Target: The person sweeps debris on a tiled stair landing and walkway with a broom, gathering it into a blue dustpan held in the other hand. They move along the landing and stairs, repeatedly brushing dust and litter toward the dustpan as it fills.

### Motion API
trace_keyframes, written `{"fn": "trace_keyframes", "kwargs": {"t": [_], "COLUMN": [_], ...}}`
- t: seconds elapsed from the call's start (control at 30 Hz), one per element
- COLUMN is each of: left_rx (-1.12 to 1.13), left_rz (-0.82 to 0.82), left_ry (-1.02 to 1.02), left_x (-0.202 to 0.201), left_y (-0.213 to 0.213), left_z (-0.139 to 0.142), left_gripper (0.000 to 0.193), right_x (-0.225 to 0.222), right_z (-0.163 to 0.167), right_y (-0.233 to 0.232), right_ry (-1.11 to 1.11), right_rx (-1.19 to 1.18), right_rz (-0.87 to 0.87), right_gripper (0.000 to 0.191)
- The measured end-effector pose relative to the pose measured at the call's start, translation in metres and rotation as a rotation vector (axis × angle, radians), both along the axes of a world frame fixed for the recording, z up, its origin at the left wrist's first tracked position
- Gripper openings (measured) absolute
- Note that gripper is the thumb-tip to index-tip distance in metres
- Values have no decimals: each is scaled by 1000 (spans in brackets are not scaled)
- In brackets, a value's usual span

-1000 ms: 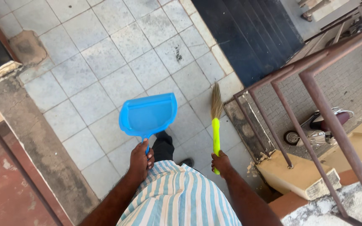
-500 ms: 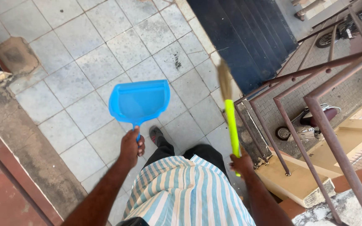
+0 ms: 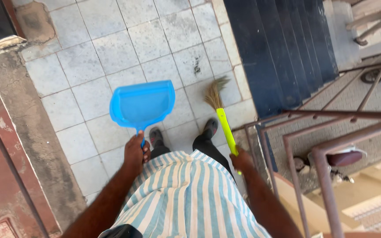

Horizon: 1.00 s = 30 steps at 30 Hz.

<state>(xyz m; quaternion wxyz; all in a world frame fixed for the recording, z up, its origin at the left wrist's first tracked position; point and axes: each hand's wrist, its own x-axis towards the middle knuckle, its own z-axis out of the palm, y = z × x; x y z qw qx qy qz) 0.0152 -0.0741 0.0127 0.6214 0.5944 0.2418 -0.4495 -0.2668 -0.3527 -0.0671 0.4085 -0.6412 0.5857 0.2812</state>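
Grey square floor tiles (image 3: 89, 61), their joints dark and their faces speckled, fill a landing seen from above, with a weathered concrete wall top (image 3: 18, 119) running down the left edge and dark blue stairs (image 3: 283, 44) dropping away at the upper right. At the centre a person in a blue-and-white striped shirt (image 3: 186, 198) stands with two dark shoes (image 3: 181, 132) planted on the tiles. Their left hand (image 3: 136, 152) has its fingers wrapped tight round the handle of a blue plastic dustpan (image 3: 143, 105), which is held out in front, above the floor, with its open mouth facing away from the body. Their right hand (image 3: 242, 159) is closed round the bright yellow-green handle of a short straw broom (image 3: 220, 112), bristles pointing forward just over the tiles (near a small patch of dark debris (image 3: 196, 66)). Rusty metal railings (image 3: 323, 132) frame the right side, and a parked scooter's seat (image 3: 345, 158) shows below them
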Motion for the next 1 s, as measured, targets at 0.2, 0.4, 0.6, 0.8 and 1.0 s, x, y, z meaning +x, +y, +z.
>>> {"fn": "trace_keyframes", "kwargs": {"t": [0.2, 0.4, 0.6, 0.8, 1.0], "left_rx": [14, 56, 83, 121, 98], "left_rz": [27, 74, 155, 189, 234], "left_ry": [23, -3, 55, 62, 39], "left_x": [-21, -51, -91, -101, -97], "left_y": [-25, -37, -34, -40, -52], "left_z": [4, 11, 14, 15, 12], "left_gripper": [29, 31, 34, 32, 33], "right_x": [-44, -17, 65, 107, 82], "right_z": [0, -13, -27, -22, -15], "right_y": [-14, -82, -159, -185, -150], "right_ry": [-130, -175, -199, -69, -113], "right_rx": [-373, -238, 76, -36, -198], "right_rz": [136, -191, -338, 569, 572], "right_gripper": [78, 43, 33, 42, 63]}}
